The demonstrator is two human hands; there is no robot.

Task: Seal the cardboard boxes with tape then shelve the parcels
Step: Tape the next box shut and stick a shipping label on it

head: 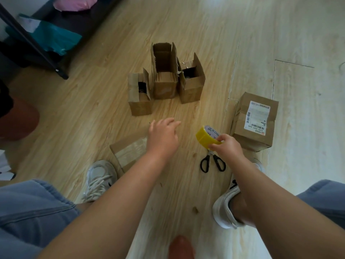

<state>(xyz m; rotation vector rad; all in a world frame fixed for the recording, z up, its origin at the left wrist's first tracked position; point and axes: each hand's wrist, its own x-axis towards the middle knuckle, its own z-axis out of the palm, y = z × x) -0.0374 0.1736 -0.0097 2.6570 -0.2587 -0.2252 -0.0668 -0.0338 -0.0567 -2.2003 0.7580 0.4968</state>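
Right hand (226, 146) pinches yellow tape roll (204, 138) | left hand (162, 136) spread, empty | brown boxes (165, 88) unsealed, flaps up

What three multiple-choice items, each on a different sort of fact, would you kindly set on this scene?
1. Where do the scissors lie?
A. on a shelf
B. on the floor by the right hand
C. inside a box

2. What colour is the tape roll?
A. yellow
B. red
C. blue

3. How is the left hand?
A. gripping scissors
B. pinching tape
C. open, holding nothing

Key: 1 B, their black handles show on the boards beside the wrist; 2 A, its outer band is yellow; 3 C, it is spread with nothing in it.
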